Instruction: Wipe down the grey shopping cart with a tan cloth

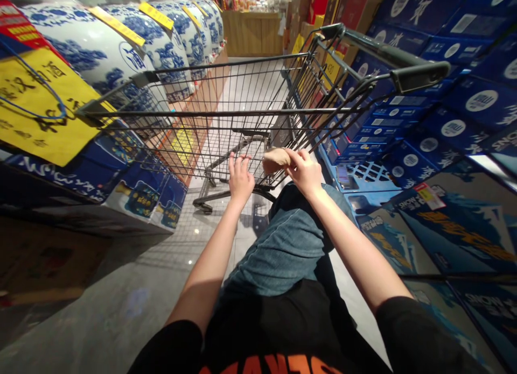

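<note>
A black wire shopping cart (pixel 242 114) stands sideways in front of me, and no goods show inside its basket. Pinched between the thumb and fingers of my right hand (pixel 304 172) is a crumpled tan cloth (pixel 276 159), soft-looking; whether it is fabric or paper is hard to make out. It is by the lower part of the cart's mesh. My left hand (pixel 241 179) is open at the near side of the basket, fingers spread and holding nothing; I cannot tell whether the fingertips touch the wires. The cart's handle (pixel 375 48) is at the upper right.
Blue-and-white porcelain jars (pixel 105 56) line the left on a wooden ledge. A yellow handwritten sign (pixel 44 110) hangs over blue boxes (pixel 149 196). Stacked blue cartons (pixel 444 105) and a blue plastic pallet (pixel 363 177) are on the right. A wooden counter (pixel 252 35) closes the aisle.
</note>
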Action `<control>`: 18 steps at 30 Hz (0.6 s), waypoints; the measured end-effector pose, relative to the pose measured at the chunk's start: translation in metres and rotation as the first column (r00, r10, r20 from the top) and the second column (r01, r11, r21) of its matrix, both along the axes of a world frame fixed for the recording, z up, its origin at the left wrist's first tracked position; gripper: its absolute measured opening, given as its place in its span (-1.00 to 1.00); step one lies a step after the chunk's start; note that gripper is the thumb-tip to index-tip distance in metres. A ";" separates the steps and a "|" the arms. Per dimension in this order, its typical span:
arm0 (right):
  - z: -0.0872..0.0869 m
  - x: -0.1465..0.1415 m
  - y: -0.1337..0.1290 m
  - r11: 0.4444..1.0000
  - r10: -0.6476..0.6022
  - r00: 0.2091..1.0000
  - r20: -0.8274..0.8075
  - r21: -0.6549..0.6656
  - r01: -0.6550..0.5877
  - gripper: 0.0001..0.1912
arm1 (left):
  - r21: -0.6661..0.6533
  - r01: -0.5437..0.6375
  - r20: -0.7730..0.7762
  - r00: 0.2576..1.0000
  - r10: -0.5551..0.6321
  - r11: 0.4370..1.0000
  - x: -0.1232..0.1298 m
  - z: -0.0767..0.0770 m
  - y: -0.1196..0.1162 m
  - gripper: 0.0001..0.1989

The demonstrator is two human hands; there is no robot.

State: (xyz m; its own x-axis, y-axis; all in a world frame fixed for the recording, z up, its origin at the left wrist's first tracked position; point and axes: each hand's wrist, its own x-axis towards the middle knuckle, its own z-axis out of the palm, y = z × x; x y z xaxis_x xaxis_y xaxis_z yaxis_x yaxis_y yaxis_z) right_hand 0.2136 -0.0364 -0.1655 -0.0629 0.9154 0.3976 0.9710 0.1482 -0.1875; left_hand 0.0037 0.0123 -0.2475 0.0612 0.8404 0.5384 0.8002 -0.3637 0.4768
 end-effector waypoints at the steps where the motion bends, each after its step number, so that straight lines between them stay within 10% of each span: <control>1: 0.001 0.000 0.000 1.000 -0.006 1.000 -0.003 -0.019 0.006 -0.46 | 0.000 0.006 -0.002 1.000 -0.006 1.000 0.000 0.000 0.000 -0.40; 7: 0.002 -0.007 0.004 0.956 0.123 0.991 0.047 -0.274 -0.106 -0.43 | 0.000 0.006 0.003 1.000 -0.006 1.000 -0.002 -0.002 0.002 -0.41; 18: -0.007 -0.005 0.008 0.932 0.261 0.964 0.041 -0.269 -0.241 -0.45 | 0.004 0.001 0.011 1.000 -0.002 1.000 -0.004 -0.002 0.001 -0.41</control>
